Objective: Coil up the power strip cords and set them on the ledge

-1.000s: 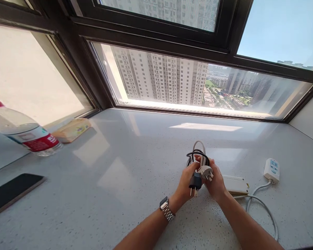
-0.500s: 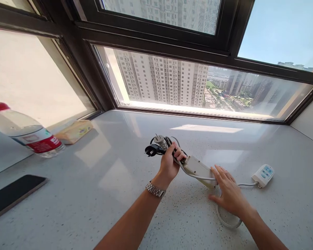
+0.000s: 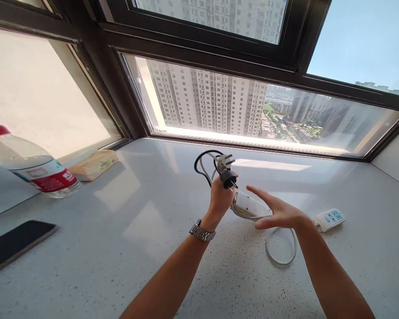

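Observation:
My left hand (image 3: pixel 219 198) is closed around a bundle of cords, raised above the white counter (image 3: pixel 136 248). A black plug (image 3: pixel 227 179) and a grey plug (image 3: pixel 223 162) stick up from its grip, and a black cord loop (image 3: pixel 201 165) arcs to the left. A white adapter box (image 3: pixel 251 206) hangs just below that fist. My right hand (image 3: pixel 275 212) hovers open beside the box, fingers stretched toward it, holding nothing. A white cable (image 3: pixel 281 248) loops on the counter under it and runs to a small white power strip (image 3: pixel 330 219).
A water bottle with a red label (image 3: pixel 33 170) lies at the left. A tan packet (image 3: pixel 95 165) sits near the window corner. A dark phone (image 3: pixel 15 243) lies at the front left edge. The black window frame (image 3: pixel 252 146) borders the counter's far side.
My left hand has lifted the plugs and turned them upright. My right hand has risen off the counter toward the adapter box. The white cable loop has shifted.

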